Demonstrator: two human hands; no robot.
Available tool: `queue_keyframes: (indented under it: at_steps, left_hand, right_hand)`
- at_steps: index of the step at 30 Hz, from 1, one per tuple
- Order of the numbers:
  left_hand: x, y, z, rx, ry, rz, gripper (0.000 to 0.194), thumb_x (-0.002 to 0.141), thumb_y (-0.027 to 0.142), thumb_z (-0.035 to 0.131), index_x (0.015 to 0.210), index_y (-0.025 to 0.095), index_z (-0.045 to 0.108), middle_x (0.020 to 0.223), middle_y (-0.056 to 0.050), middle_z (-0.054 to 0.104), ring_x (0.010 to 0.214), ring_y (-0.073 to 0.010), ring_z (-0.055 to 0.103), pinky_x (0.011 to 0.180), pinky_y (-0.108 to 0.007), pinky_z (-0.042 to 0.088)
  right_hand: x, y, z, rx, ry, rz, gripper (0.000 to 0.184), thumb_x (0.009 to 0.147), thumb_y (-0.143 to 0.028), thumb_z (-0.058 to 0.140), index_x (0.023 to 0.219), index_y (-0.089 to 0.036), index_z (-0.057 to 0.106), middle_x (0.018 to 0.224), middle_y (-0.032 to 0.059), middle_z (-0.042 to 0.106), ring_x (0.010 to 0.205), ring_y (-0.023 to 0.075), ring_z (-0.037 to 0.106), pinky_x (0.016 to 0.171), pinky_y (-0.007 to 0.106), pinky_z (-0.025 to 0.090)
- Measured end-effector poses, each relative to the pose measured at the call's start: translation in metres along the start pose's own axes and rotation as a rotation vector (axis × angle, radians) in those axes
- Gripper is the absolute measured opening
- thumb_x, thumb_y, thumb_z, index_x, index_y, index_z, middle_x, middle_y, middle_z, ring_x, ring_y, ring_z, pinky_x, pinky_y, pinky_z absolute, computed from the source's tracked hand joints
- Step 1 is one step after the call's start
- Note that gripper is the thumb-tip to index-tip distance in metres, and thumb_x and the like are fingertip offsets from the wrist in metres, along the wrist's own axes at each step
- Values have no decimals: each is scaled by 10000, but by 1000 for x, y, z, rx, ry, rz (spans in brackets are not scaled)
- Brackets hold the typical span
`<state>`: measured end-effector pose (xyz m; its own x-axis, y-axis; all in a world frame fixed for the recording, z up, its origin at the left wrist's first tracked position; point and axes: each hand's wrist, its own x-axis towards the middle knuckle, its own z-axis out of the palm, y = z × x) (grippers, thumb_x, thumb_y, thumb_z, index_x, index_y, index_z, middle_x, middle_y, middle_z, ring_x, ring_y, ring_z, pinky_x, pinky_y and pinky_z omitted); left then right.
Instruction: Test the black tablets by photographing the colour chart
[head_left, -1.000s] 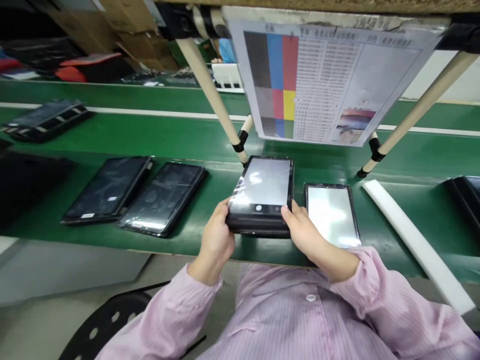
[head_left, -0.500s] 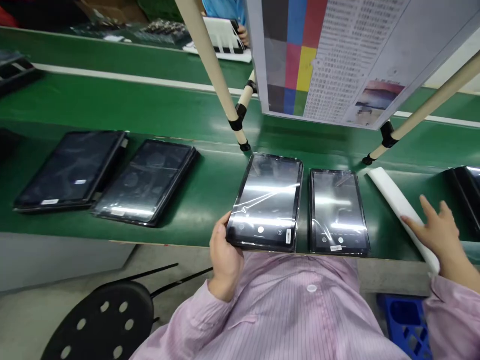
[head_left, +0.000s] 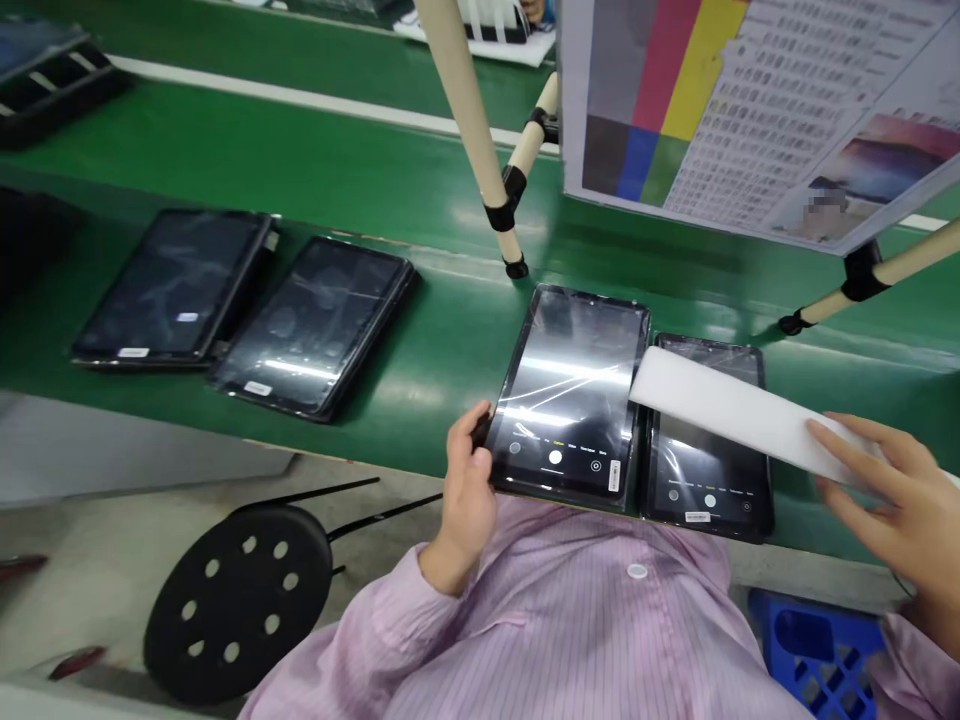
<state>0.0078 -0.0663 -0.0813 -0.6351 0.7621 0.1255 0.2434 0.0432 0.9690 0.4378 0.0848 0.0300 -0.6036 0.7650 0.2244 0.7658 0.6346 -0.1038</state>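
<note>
My left hand grips the lower left edge of a black tablet, thumb and fingers closed on it. Its lit screen shows what looks like a camera view with a round shutter button. Beside it on the right lies a second tablet with a similar screen and a small white label. A long white bar, perhaps foam, is pinched in my right hand. The bar slants across the second tablet and hides part of its screen; its left end reaches the first tablet's right edge. I cannot tell whether it touches either screen.
Two dark stacks of tablets, a left stack and a nearer stack, lie on the green bench. A chart board on beige poles stands ahead. Below are a black stool and a blue crate.
My right hand has closed on the white bar, lifted it off the bench and swung it left over the second tablet. My left hand keeps its hold on the first tablet.
</note>
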Motion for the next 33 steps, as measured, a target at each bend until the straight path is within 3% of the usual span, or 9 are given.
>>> queue_keyframes:
  at_steps: [4,7,10,15,19,22,27,30,33]
  left_hand:
    - [2,15,-27,482,-244,603,490,1030,599,456,1382,392,727,1405,-109,483,1390,-356,397,1198,-556,343]
    - [2,35,-33,621,-290,844,462,1034,516,487,1444,427,679,1208,-112,483,1255,-335,398,1129,-530,376]
    - [2,50,-27,628,-247,906,506,1044,472,464,1518,383,617,1115,-104,458,1117,-312,416,1066,-514,394]
    - [1,55,-23,743,-287,863,483,1053,448,475,1482,327,660,1044,-107,546,1044,-312,428,1006,-504,362]
    - [-6,57,-30,629,-184,943,540,1054,487,394,1530,353,611,865,-82,532,928,-302,442,918,-482,386]
    - [-14,66,-24,584,-230,985,489,1050,458,406,1423,341,701,818,-69,562,897,-286,467,901,-465,398]
    - [-25,90,27,522,-484,1048,294,1018,321,555,1158,179,772,912,-81,680,929,-252,507,903,-421,419]
    - [-32,99,62,556,-627,1060,262,1015,310,627,1210,179,742,1017,-67,716,963,-232,538,911,-394,409]
    - [-39,99,83,651,-728,1019,323,1006,327,679,1314,233,710,1128,-56,721,1043,-239,552,939,-389,390]
  right_hand:
    - [34,-8,13,-8,-41,-180,743,988,-293,576,1642,-539,323,1371,127,654,1085,348,690,894,550,553]
    - [35,3,15,4,-46,-189,750,975,-304,602,1634,-548,337,1382,119,655,1026,326,697,878,527,558]
    - [33,11,14,8,-50,-181,753,964,-313,609,1618,-576,344,1381,96,665,1012,313,705,878,513,561]
    - [35,11,15,-25,-44,-196,756,960,-321,612,1616,-582,342,1354,94,675,987,314,704,861,500,564]
    - [40,13,15,-44,-27,-261,759,976,-312,580,1645,-547,307,1317,126,673,944,335,698,809,515,564]
    - [44,13,19,-42,-16,-285,764,976,-284,583,1654,-514,314,1337,147,659,981,355,692,820,530,560]
    - [39,8,40,33,23,-222,553,966,-250,599,1512,-338,597,1361,156,672,1086,345,692,924,543,566]
    - [19,11,50,70,9,-91,474,966,-236,583,1427,-295,677,1389,144,669,1169,340,678,980,556,561]
    - [-18,27,46,25,3,48,458,968,-227,584,1404,-312,695,1390,130,676,1188,330,677,1010,558,550]
